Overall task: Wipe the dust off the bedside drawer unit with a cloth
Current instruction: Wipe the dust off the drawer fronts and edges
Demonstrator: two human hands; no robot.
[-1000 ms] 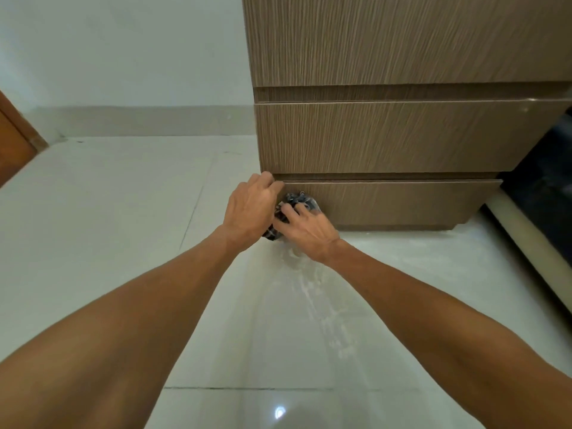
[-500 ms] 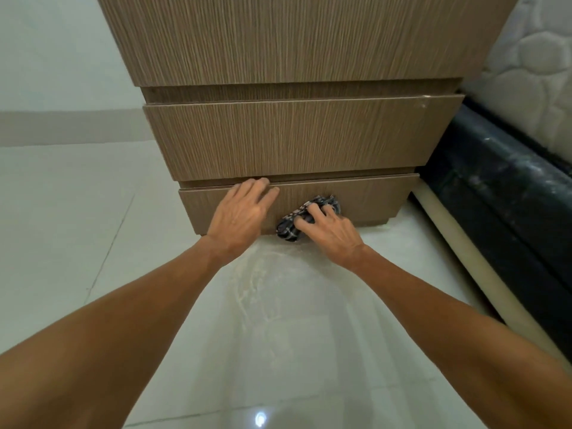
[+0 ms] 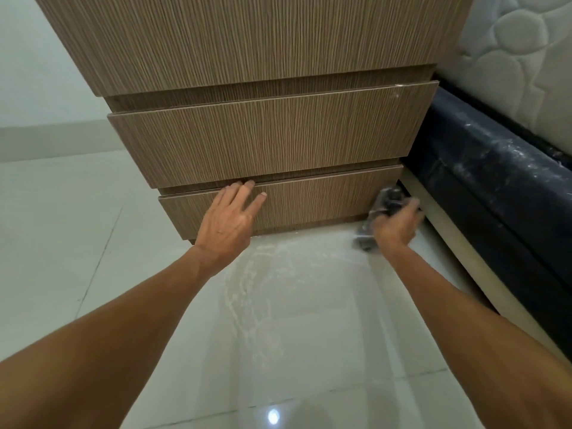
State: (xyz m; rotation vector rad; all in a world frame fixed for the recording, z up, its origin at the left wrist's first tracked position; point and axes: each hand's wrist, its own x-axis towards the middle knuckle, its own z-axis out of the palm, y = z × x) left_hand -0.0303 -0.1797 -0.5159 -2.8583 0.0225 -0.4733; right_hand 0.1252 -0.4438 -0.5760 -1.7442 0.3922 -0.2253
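Observation:
The bedside drawer unit [image 3: 263,140] is brown wood grain with stacked drawer fronts, standing on a pale tiled floor. My left hand [image 3: 229,218] lies flat with fingers spread on the bottom drawer front [image 3: 315,199], fingertips at its top edge. My right hand [image 3: 397,224] is blurred at the unit's lower right corner, gripping a dark checked cloth [image 3: 379,212] bunched against that corner and the floor.
A dark bed base [image 3: 495,193] with a quilted white mattress [image 3: 520,57] stands close on the right, leaving a narrow gap beside the unit. Whitish dust streaks [image 3: 266,274] mark the floor in front. A pale wall [image 3: 37,72] is to the left.
My right hand has swept the cloth rightward along the bottom drawer, from its middle to the right corner. My left hand stays on the drawer front. The view has shifted right.

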